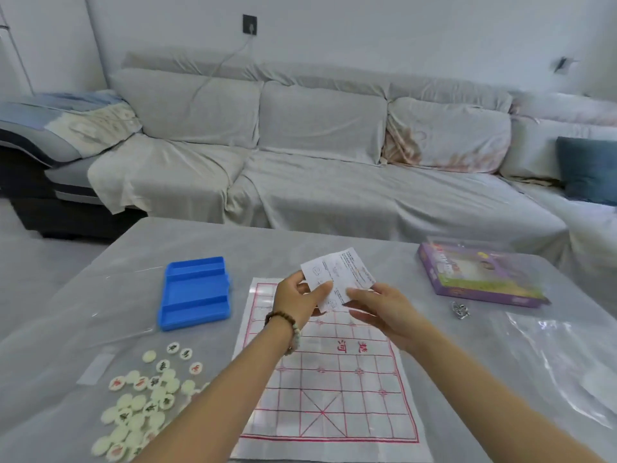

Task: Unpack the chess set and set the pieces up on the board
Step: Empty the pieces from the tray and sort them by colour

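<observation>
A white paper board [337,389] with a red grid lies flat on the grey table [233,248] in front of me. Several cream round chess pieces [143,399] with red or dark characters lie scattered at the near left. Above the board's far edge, my left hand [300,300] and my right hand [377,307] both pinch a small white printed leaflet [337,275], which is partly folded. An empty blue plastic tray [195,292] sits left of the board.
A purple game box [480,279] lies at the far right of the table, with a small metal object [460,310] in front of it. Clear plastic wrap [561,355] is spread at the right and a clear lid [110,305] at the left. A covered sofa [317,155] stands behind the table.
</observation>
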Demonstrator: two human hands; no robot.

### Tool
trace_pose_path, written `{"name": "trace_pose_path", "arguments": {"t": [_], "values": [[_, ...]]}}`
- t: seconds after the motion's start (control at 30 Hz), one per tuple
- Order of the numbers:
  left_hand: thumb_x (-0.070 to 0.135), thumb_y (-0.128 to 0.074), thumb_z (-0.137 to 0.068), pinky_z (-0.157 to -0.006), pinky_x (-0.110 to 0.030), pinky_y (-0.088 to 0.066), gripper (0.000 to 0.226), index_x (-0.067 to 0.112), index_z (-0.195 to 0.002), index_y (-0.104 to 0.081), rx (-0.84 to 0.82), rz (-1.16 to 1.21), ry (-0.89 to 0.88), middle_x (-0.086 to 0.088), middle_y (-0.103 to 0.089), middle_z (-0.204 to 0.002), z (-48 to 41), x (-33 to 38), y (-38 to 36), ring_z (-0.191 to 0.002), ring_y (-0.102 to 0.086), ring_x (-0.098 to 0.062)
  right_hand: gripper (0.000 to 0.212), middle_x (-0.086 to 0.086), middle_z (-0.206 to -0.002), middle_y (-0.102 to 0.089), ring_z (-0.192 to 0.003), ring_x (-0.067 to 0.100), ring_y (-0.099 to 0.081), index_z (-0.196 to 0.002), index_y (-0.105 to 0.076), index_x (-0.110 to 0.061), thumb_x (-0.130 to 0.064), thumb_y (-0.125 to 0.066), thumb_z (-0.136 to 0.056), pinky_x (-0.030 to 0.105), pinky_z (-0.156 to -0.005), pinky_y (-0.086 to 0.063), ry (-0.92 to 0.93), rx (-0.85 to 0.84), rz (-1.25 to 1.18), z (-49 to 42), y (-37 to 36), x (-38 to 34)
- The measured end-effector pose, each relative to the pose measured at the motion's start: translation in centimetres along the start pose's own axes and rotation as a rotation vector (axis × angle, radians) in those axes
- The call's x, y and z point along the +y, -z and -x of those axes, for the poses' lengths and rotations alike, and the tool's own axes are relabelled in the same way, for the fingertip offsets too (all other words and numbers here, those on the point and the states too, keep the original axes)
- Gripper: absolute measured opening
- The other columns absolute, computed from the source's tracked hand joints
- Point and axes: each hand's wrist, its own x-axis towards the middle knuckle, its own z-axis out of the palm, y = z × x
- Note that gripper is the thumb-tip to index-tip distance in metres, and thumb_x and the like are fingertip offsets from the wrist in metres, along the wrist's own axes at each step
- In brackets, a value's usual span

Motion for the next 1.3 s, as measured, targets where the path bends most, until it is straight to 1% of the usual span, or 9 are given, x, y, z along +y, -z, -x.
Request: {"name": "trace_pose_path", "arguments": {"t": [0.1,0.2,0.27,0.37,0.53,0.7,0.8,0.97,1.3], "values": [[0.013,-0.066,-0.084,-0.059,-0.023,-0.056,0.027,0.013,-0.111,-0.06,-0.102,0.043,0.074,-0.003,-0.07,-0.099,0.2,-0.6,-6.4,-0.083,-0.069,-0.017,0.033,0.005,-0.095,-0.069,-0.074,0.011,-0.068,-0.117,-0.052,-0.01,-0.009,-0.064,-0.086,0.021,-0.063,-0.055,0.079,0.187,0.009,1.6,6.2,0.5],[0.01,-0.066,-0.084,-0.059,-0.024,-0.056,0.024,0.013,-0.107,-0.061,-0.204,0.044,0.118,0.001,-0.07,-0.089,0.1,-1.6,-12.5,-0.076,-0.069,-0.014,0.04,-0.004,-0.113,-0.059,-0.099,0.012,-0.06,-0.124,-0.049,-0.023,-0.015,-0.063,-0.087,0.02,-0.081,-0.047,0.287,0.41,0.321,2.9,11.6,1.1],[0.011,-0.067,-0.083,-0.063,-0.024,-0.056,0.031,0.011,-0.114,-0.059,-0.258,0.048,0.131,-0.004,-0.07,-0.097,-0.1,-2.3,-16.2,-0.082,-0.069,-0.017,0.028,-0.009,-0.119,-0.057,-0.112,0.009,-0.053,-0.12,-0.06,-0.021,-0.026,-0.056,-0.093,0.015,-0.09,-0.039,0.313,0.4,0.421,3.6,14.5,1.5],[0.01,-0.065,-0.085,-0.062,-0.022,-0.056,0.036,0.009,-0.12,-0.056,-0.307,0.047,0.136,-0.01,-0.066,-0.11,-0.5,-3.0,-20.7,-0.088,-0.067,-0.021,0.029,-0.003,-0.104,-0.069,-0.1,0.01,-0.062,-0.102,-0.07,-0.02,-0.038,-0.047,-0.095,0.03,-0.092,-0.046,0.202,0.265,0.416,4.3,18.0,2.2],[0.01,-0.064,-0.085,-0.057,-0.018,-0.054,0.027,0.013,-0.11,-0.055,-0.252,-0.023,0.071,-0.006,-0.063,-0.102,-1.8,-4.4,-25.5,-0.084,-0.062,-0.019,0.021,0.003,-0.09,-0.072,-0.076,0.007,-0.069,-0.104,-0.067,-0.012,-0.02,-0.049,-0.096,0.018,-0.073,-0.053,0.161,0.284,0.3,3.8,23.2,3.0],[0.019,-0.061,-0.087,-0.072,-0.027,-0.05,0.026,0.015,-0.11,-0.05,-0.149,-0.259,-0.011,-0.004,-0.057,-0.104,-5.2,-6.9,-27.9,-0.081,-0.054,-0.015,0.013,0.015,-0.091,-0.062,-0.061,0.018,-0.063,-0.104,-0.052,-0.007,-0.003,-0.049,-0.092,0.018,-0.051,-0.053,0.1,0.546,0.205,-0.2,29.0,2.9],[0.026,-0.05,-0.093,-0.099,-0.028,-0.037,0.042,0.015,-0.132,-0.042,-0.341,-0.676,-0.209,-0.004,-0.045,-0.135,-6.9,-9.0,-28.4,-0.118,-0.046,-0.019,0.021,0.012,-0.096,-0.055,-0.064,0.022,-0.06,-0.102,-0.051,-0.01,0.004,-0.04,-0.09,0.019,-0.043,-0.05,0.051,0.644,0.237,-2.8,31.8,3.1],[0.045,-0.021,-0.098,-0.117,-0.031,-0.004,0.058,0.022,-0.149,-0.003,-0.655,-1.3,-0.422,0.007,0.002,-0.157,-8.0,-12.2,-28.4,-0.144,-0.002,-0.012,0.019,0.001,-0.07,-0.053,-0.074,0.022,-0.054,-0.105,-0.051,-0.014,-0.005,-0.052,-0.088,0.03,-0.065,-0.043,0.084,0.664,0.592,-6.7,34.3,3.6],[0.053,-0.016,-0.096,-0.116,-0.032,0.008,0.062,0.027,-0.148,0.005,-0.599,-1.358,-0.479,0.01,0.009,-0.156,-8.7,-13.5,-29.1,-0.143,0.01,-0.011,0.021,-0.004,-0.077,-0.056,-0.08,0.023,-0.056,-0.089,-0.045,-0.014,-0.02,-0.065,-0.085,0.034,-0.07,-0.043,0.087,0.777,0.72,-9.5,34.8,5.7]]}}
